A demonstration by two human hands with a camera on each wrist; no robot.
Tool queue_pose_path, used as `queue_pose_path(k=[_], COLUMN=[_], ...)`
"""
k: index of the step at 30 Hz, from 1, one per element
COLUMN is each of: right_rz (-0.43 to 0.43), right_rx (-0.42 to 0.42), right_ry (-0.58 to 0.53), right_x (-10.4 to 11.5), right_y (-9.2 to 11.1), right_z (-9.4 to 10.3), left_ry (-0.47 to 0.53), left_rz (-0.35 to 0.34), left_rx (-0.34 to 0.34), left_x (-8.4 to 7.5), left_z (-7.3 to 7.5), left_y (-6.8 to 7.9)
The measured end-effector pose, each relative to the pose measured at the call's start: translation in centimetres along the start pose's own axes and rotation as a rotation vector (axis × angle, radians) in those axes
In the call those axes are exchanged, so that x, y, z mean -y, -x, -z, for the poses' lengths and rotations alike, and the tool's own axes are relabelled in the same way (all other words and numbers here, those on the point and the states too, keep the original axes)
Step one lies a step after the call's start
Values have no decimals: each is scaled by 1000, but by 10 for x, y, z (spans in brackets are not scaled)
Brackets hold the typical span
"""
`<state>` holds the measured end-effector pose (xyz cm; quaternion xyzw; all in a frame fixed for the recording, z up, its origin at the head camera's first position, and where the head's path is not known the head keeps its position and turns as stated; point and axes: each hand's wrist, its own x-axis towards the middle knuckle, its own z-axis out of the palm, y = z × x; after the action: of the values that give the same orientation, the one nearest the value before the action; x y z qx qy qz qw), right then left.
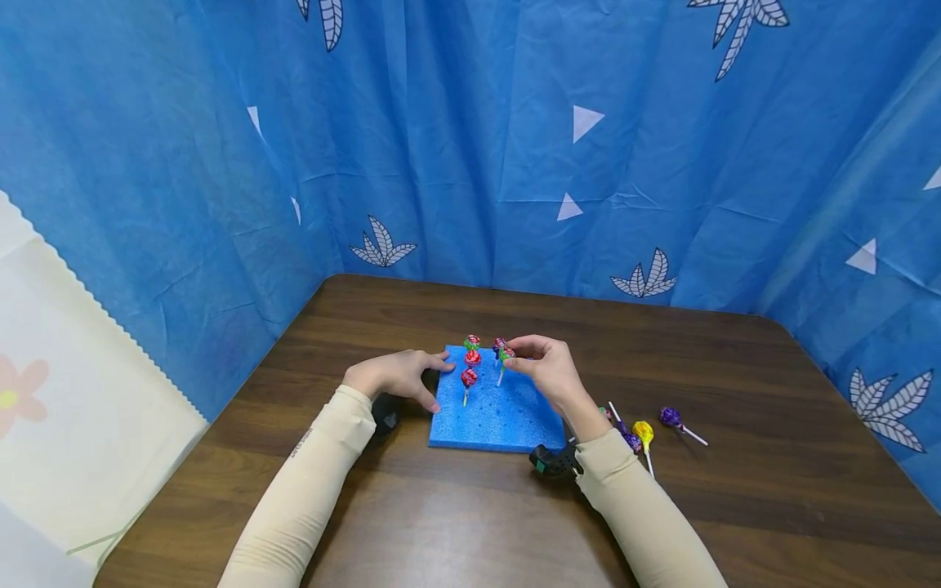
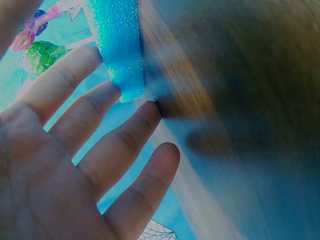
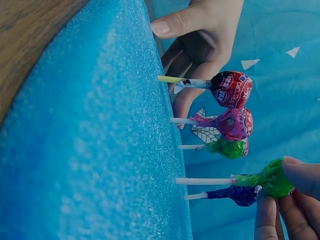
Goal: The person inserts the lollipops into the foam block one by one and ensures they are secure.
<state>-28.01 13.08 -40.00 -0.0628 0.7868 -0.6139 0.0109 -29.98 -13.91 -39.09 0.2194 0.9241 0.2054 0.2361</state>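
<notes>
My right hand (image 1: 550, 374) pinches the wrapped head of a green lollipop (image 3: 274, 179) between thumb and fingers. Its white stick stands upright, the lower end right at the surface of a blue foam board (image 1: 500, 429). Just behind it stands a purple lollipop (image 3: 243, 196) on its own stick. Along the board's left side a row rises from the foam: a dark red lollipop (image 3: 231, 90), a pinkish-red one (image 3: 237, 124) and another green one (image 3: 231, 148). At the left edge of the board, my left hand (image 1: 397, 376) rests with fingers extended and thumb spread, fingertips against the foam.
Loose lollipops lie on the brown wooden table (image 1: 456, 514) to the right of the board, among them a yellow one (image 1: 643, 431) and a purple one (image 1: 670, 417). Several are partly covered by my right forearm. A blue patterned curtain (image 1: 470, 147) surrounds the table's back and sides.
</notes>
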Motion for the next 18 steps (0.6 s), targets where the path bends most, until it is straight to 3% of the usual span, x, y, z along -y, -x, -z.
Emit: queue_pose_path(k=[18], right_rz=[2], right_rx=[-5], right_ry=[43], right_x=[-5], right_y=[-1], right_z=[-5], left_ry=[-6], left_rz=[-5], left_rx=[-3], left_x=[-1], left_z=[0], left_y=[1])
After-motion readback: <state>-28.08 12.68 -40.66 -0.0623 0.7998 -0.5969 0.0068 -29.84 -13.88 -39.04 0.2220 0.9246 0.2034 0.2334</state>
